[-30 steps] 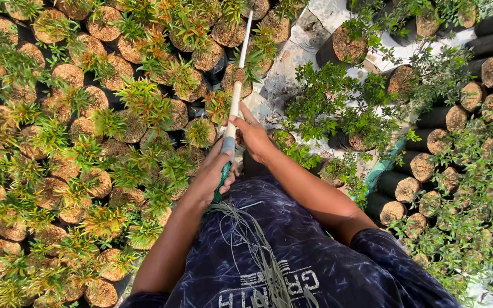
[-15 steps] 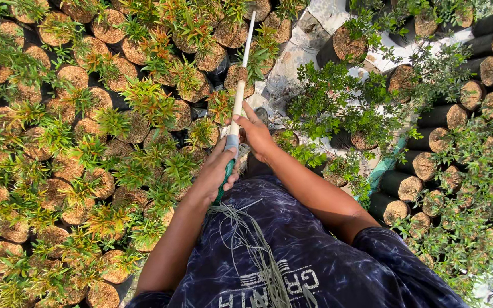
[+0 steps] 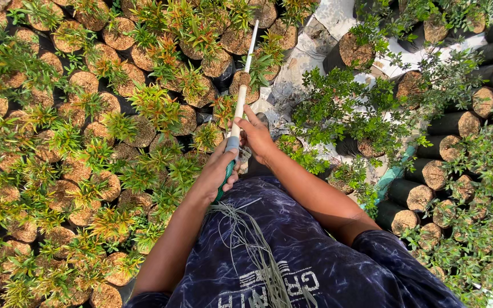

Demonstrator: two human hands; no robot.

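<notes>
The left hand [image 3: 219, 171] is gripping, fingers wrapped tight, a long white wand [image 3: 241, 85] at its green handle, over a wide bed of potted seedlings [image 3: 87, 142]. The right hand [image 3: 256, 136] is closing around the wand just above. Pale strings [image 3: 252, 239] are hanging over the dark patterned shirt [image 3: 292, 256].

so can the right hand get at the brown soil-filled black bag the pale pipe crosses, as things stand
Probably yes. The right hand is on the long pale pipe, and that soil-filled black bag lies just ahead with only low green leaves around it. The left hand grips lower down.
</notes>
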